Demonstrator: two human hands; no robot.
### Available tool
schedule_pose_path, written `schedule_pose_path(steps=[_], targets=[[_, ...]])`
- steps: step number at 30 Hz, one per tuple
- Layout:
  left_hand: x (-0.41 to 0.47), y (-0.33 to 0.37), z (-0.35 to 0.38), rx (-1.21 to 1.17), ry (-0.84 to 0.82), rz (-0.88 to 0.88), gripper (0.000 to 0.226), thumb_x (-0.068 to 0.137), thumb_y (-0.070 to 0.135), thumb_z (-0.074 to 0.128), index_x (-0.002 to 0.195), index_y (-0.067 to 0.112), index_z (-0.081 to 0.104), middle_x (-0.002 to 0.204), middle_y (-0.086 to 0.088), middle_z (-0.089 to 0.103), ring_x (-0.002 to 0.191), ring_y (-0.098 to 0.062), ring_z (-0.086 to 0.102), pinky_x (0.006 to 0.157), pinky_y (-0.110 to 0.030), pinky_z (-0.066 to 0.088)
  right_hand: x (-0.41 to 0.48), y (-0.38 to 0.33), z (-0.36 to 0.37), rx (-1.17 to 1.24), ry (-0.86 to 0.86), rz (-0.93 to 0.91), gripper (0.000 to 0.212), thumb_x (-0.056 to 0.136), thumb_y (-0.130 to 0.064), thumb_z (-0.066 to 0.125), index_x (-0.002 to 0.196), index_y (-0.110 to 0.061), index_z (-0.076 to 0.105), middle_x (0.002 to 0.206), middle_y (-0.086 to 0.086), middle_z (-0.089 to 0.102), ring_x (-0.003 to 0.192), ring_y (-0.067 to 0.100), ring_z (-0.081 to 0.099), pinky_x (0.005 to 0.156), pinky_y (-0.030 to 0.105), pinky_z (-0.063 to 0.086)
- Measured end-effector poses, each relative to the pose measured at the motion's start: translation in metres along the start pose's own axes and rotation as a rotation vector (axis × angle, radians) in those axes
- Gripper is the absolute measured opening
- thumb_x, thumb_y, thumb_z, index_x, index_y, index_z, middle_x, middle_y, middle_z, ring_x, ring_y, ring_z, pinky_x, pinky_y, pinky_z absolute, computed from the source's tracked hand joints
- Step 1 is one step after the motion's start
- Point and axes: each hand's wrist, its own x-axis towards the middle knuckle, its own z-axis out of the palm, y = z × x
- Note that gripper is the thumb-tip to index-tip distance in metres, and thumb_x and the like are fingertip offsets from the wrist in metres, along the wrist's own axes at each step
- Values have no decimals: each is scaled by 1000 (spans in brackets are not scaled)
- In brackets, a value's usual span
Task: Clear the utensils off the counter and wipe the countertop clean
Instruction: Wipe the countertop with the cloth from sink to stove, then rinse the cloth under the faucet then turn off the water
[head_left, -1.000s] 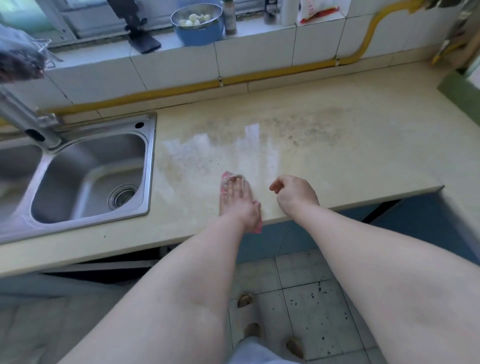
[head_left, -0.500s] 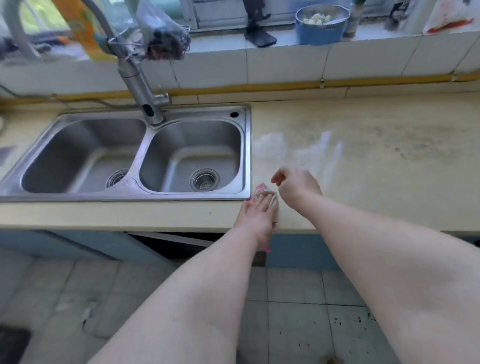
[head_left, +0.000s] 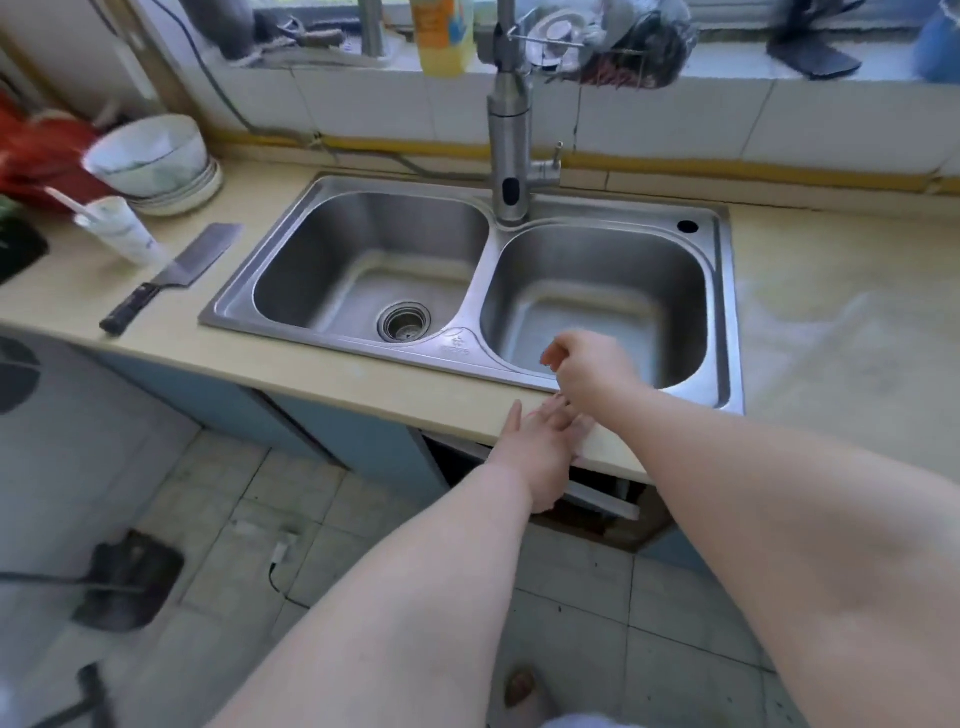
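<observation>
My left hand (head_left: 540, 441) lies flat, fingers stretched, on the front edge of the beige countertop (head_left: 841, 374), just below the right sink basin. A pale bit of the cloth (head_left: 584, 430) peeks out beside its fingers; the rest is hidden under the palm. Just above it, my right hand (head_left: 589, 366) hovers over the front rim of the steel double sink (head_left: 337, 340), loosely curled with nothing in it. A cleaver (head_left: 174, 275) with a black handle lies on the counter left of the sink. Behind it stand stacked bowls (head_left: 150, 161) and a white tube (head_left: 124, 234).
A tall faucet (head_left: 510, 156) rises between the basins. A yellow bottle (head_left: 447, 36) and a bagged rack stand on the window sill. Something red (head_left: 36, 150) sits at the far left. A dark dustpan (head_left: 124, 582) lies on the tiled floor.
Both hands slid left along the counter's front edge, from the stained patch right of the sink to in front of the right basin. The view swung left, showing the cleaver and bowls.
</observation>
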Motion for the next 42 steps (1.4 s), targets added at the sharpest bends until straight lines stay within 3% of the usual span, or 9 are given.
schedule_pose_path(steps=[6,13,18,23,27,29,32,38,42], targets=[[-23,-62,-15,-69,81,-131,92,75,-9,54,153,26,20,160,8,14,150,-11,2,116,-56,-6,14,-38,25,-67,-55,-74,23,85,-17,56,103,-25,67,115,1,67,107,23,60,83,29,47],[-40,-115,-27,-123,89,-292,98,72,-13,58,152,31,24,160,13,18,149,-10,8,118,-48,-8,28,-58,47,-56,-121,-123,37,83,-4,43,100,-27,67,119,1,65,110,24,59,89,32,49],[-44,-162,-48,-141,151,-530,62,81,3,59,138,28,51,153,7,36,136,-24,36,117,-44,20,57,-76,54,-50,-157,-161,40,79,-2,37,89,-31,62,115,3,64,106,25,59,90,35,51],[-18,-213,-103,-292,235,-902,30,86,4,45,104,14,67,112,-8,66,89,-31,68,71,-33,59,105,-94,37,-105,-164,-179,41,84,-2,39,103,-25,68,118,3,64,109,24,58,83,29,46],[31,-207,-149,-1265,783,-958,32,93,-2,40,108,14,64,85,-15,63,42,-22,61,32,-27,49,146,-96,8,-239,-140,-135,41,81,0,43,108,-14,69,118,7,66,112,27,61,83,32,51],[53,-196,-166,-1680,870,-888,34,94,-1,37,109,11,66,71,-10,61,34,-16,55,38,-19,45,166,-95,-7,-288,-105,-100,38,84,-4,44,112,-16,66,119,7,63,111,28,59,80,31,46],[81,-186,-185,-2005,759,-736,36,96,8,30,84,9,64,53,-7,66,62,-20,58,65,-24,42,194,-96,-30,-345,39,-88,37,86,-9,48,122,-13,54,128,12,53,120,32,47,91,37,39],[120,-195,-196,-2272,731,-582,43,93,16,27,108,3,65,105,-15,66,100,-29,60,102,-38,40,231,-103,-66,-420,413,-136,51,82,-13,58,129,-4,43,135,17,38,128,34,35,103,45,31],[131,-206,-202,-2365,791,-517,43,93,18,30,113,-1,62,112,-18,63,105,-33,59,111,-44,35,262,-97,-78,-454,224,-32,70,90,-16,47,150,-3,14,160,11,9,149,26,4,120,39,9]])
